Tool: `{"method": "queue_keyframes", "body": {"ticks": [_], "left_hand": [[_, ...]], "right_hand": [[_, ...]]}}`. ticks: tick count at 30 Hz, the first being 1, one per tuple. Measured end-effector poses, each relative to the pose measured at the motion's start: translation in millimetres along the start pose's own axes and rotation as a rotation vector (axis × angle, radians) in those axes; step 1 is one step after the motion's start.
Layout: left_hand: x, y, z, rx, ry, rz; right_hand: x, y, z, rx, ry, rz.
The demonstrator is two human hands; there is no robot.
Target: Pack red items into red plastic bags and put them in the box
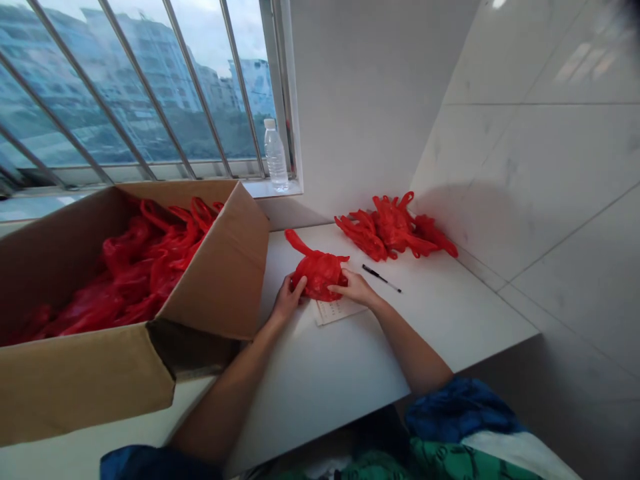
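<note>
A crumpled red plastic bag is held between my two hands above the white table, one handle loop sticking up to the left. My left hand grips its left side, thumb in front. On the other side, my right hand pinches the bag's right edge with fingers closed. Partly under the bag and my right hand lies a paper notebook with writing on it. A black pen rests on the table just right of my right hand.
On the left stands an open cardboard box full of red plastic bags. A pile of red bags lies at the table's back right, against the wall. A clear water bottle stands on the sill by the barred window.
</note>
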State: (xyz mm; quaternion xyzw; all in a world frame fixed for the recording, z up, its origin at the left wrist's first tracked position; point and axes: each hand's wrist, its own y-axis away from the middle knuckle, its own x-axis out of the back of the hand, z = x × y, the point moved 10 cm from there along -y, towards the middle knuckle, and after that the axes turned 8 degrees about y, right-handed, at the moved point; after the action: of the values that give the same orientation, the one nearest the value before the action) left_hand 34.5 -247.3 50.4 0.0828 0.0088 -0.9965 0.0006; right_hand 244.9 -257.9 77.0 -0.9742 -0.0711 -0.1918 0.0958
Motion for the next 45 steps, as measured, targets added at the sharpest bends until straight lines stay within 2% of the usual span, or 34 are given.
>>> {"method": "queue_keyframes", "body": {"ticks": [6,9,13,15,17,21,26,31,33,36,39,41,42,45], "left_hand": [[2.8,5,-3,0.036,0.032,-0.055],[1.9,5,-2,0.034,0.070,-0.030],[-5.2,11,1,0.040,0.143,-0.019],[-10.5,15,2,0.059,0.170,-0.035],[-13.8,17,2,0.076,0.193,-0.047],[-11.8,18,2,0.083,0.230,-0.032],[-9.3,18,4,0.069,0.242,-0.025],[-5.2,15,4,0.035,0.251,0.004],[-0.4,10,4,-0.005,0.248,0.032],[10.1,7,8,-0.110,0.092,0.103],[16.1,11,16,-0.196,-0.091,0.166],[9.9,16,19,-0.199,-0.178,0.124],[3.5,18,18,-0.186,-0.220,0.075],[-14.6,26,14,-0.139,-0.265,-0.063]], "right_hand": [[-16,3,12,-0.131,-0.503,-0.035],[-18,7,17,-0.204,-0.597,-0.048],[-24,10,-5,-0.130,-0.674,-0.096],[-29,12,-19,-0.073,-0.661,-0.137],[-28,13,-23,-0.057,-0.618,-0.115],[-22,11,-13,-0.090,-0.591,-0.026],[-21,8,-5,-0.073,-0.623,-0.018],[-11,10,-11,-0.057,-0.562,0.010],[-4,13,-18,-0.022,-0.502,-0.022],[6,16,-20,-0.005,-0.441,-0.110],[21,13,-1,-0.100,-0.402,-0.022],[25,11,11,-0.154,-0.356,0.061],[20,10,12,-0.149,-0.331,0.060],[-8,9,-1,-0.032,-0.252,-0.040]]}}
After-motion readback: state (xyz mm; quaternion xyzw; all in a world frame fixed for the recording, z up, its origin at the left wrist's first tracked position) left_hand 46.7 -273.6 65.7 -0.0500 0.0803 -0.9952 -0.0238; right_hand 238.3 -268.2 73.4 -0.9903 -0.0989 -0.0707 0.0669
